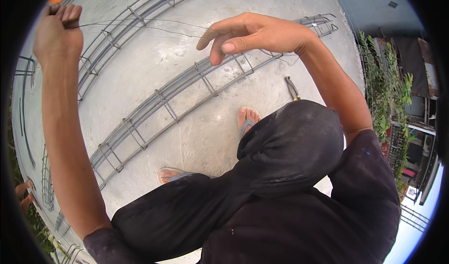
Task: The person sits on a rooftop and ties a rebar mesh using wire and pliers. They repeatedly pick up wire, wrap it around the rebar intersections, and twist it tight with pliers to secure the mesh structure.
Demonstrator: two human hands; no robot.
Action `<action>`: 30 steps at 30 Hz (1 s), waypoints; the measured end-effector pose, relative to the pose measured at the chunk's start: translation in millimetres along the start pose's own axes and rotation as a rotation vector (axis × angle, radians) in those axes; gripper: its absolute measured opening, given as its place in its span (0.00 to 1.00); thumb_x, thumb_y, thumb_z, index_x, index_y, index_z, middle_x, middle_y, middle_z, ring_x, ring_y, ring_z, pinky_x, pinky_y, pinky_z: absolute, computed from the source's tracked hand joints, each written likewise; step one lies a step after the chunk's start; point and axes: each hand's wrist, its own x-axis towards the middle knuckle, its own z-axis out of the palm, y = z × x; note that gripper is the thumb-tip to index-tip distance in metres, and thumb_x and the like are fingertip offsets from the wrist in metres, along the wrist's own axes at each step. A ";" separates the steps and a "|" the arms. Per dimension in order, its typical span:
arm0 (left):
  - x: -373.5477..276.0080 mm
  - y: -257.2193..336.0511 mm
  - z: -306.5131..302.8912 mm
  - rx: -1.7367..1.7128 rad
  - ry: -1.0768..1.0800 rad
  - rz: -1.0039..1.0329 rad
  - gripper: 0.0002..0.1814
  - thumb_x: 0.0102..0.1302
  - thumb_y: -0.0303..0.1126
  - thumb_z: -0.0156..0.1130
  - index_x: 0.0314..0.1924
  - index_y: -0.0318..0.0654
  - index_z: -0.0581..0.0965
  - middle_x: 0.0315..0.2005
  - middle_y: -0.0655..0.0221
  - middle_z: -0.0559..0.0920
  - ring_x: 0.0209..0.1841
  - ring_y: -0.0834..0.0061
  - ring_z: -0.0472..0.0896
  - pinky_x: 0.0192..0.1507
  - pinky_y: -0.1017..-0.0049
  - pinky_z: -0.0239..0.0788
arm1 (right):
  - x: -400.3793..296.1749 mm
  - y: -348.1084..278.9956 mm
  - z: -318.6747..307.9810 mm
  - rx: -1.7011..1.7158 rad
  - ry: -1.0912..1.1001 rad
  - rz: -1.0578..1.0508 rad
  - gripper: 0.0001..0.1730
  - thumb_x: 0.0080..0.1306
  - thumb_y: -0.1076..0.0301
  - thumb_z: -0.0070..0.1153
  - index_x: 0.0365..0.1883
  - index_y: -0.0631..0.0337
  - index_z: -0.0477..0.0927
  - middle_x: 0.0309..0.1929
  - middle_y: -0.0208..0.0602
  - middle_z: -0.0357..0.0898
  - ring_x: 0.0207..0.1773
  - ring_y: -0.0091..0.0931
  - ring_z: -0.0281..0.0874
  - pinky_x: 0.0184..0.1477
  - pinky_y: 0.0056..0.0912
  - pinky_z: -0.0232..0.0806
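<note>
Raised at the upper left, my left hand [62,29] is closed on thin tie wire [165,28], whose strands run across to my right hand. My right hand [245,36] hangs over a rebar cage, its fingers apart and curved; the strands end at or pass behind its fingers, and whether they touch is unclear. Below both hands lies the long rebar cage [177,120] with rectangular stirrups, on the concrete floor. Pincers [292,88] with yellow on the handles rest on the floor beside my knee.
A second rebar cage [140,18] lies beyond the first. My sandalled feet [247,118] are close to the near cage. More bent bars [26,67] lie at the far left, where another person's bare legs [25,194] show. Leafy plants [382,88] border the slab at right.
</note>
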 end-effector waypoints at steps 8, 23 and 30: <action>-111.4 -100.1 169.3 0.105 -0.446 -0.341 0.17 0.86 0.43 0.52 0.46 0.36 0.79 0.36 0.64 0.83 0.44 0.70 0.82 0.56 0.65 0.72 | -46.7 27.8 -24.1 0.119 0.726 0.171 0.20 0.85 0.56 0.53 0.62 0.60 0.85 0.27 0.19 0.72 0.25 0.12 0.64 0.25 0.19 0.57; -187.9 -237.3 -5.5 1.210 -0.732 -0.186 0.26 0.80 0.50 0.63 0.58 0.32 0.87 0.52 0.49 0.89 0.58 0.57 0.85 0.62 0.60 0.75 | -164.4 180.4 96.9 0.238 0.981 0.707 0.15 0.83 0.62 0.52 0.49 0.60 0.88 0.22 0.28 0.70 0.26 0.22 0.66 0.31 0.35 0.62; -136.3 -265.9 -79.4 1.336 -0.875 -0.524 0.35 0.77 0.62 0.64 0.48 0.28 0.89 0.31 0.53 0.89 0.37 0.59 0.87 0.44 0.61 0.78 | -296.1 240.3 93.2 -0.516 0.586 1.314 0.29 0.77 0.46 0.62 0.61 0.61 0.75 0.38 0.54 0.90 0.42 0.52 0.90 0.43 0.55 0.77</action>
